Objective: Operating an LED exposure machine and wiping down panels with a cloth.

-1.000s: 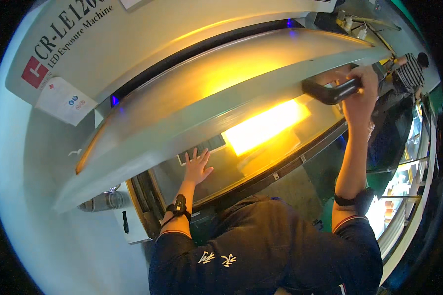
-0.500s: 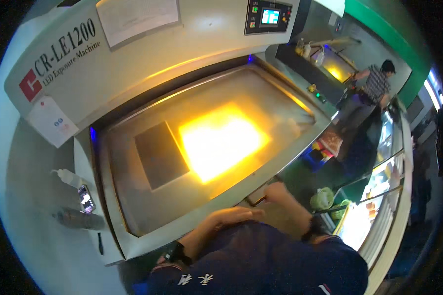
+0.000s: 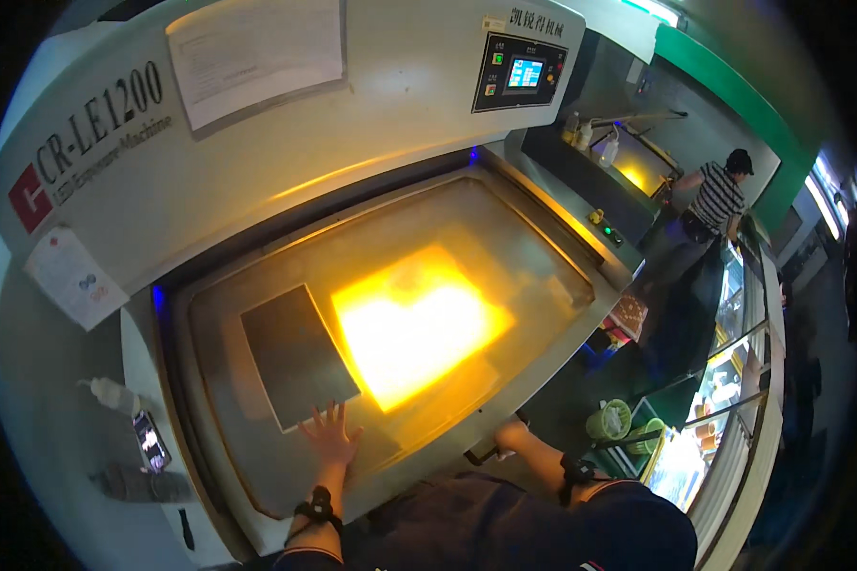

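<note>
On the bed of a large exposure machine lies a dark grey rectangular sheet. To its right, a square patch of bright yellow light glows on the bed. My left hand reaches over the front of the bed, palm down and fingers spread. Its fingertips are at the near edge of the dark sheet; whether they press on it I cannot tell. At the machine's front rim my right hand is closed around a dark handle. The fingers of that hand are partly hidden.
A phone, a white squeeze bottle and a dark bottle sit on the left ledge. Green bins stand on the floor to the right. Another person works at the back right. A control panel faces me.
My left hand has moved from in front of my body out to the near edge of the dark sheet, its fingers spreading. My right hand stays at the handle. The view has shifted slightly.
</note>
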### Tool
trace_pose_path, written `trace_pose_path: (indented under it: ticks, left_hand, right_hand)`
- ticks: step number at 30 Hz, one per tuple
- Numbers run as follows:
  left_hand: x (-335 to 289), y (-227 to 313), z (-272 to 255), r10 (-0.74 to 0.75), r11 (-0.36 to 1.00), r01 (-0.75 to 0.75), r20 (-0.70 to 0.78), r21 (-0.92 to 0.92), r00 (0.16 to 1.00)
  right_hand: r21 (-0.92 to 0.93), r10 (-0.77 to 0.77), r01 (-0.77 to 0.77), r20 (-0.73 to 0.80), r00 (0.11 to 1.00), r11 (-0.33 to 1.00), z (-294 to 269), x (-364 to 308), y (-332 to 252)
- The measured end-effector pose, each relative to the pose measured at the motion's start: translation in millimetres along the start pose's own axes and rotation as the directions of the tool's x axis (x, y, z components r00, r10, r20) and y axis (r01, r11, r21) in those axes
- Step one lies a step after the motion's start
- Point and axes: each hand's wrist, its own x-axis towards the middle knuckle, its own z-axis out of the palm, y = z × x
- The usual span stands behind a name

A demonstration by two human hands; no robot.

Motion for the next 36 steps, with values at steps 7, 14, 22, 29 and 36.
trace_pose_path:
  ticks: [7,14,22,29,36]
  left_hand:
    - [5.9,-7.1,6.1,-0.033,0.999,0.033,0.024,-0.021,0.999]
    - [15.0,-5.7,-1.1,0.004,0.999,-0.007,0.080,0.039,0.997]
    - [2.1,0.0,6.9,-0.040,0.998,0.039,0.013,0.051,0.999]
    - [15.0,65.8,-1.0,-0.353,0.928,0.368,0.168,-0.062,0.920]
    - [-29.6,223.2,24.0,0.041,0.993,-0.045,-0.036,-0.106,0.999]
  right_hand:
    - [-0.144,-0.166,0.158,-0.044,0.985,0.977,-22.5,-10.9,1.4]
    - [0.025,-0.154,0.165,-0.240,0.959,0.986,72.6,32.5,25.3]
    - [-0.077,-0.263,0.254,-0.156,0.952,0.964,-4.9,-8.4,10.5]
    - [0.085,-0.258,0.346,-0.506,0.823,0.935,29.7,-17.1,17.3]
    - [0.582,-0.095,0.437,-0.525,0.846,0.686,98.0,-54.9,29.5]
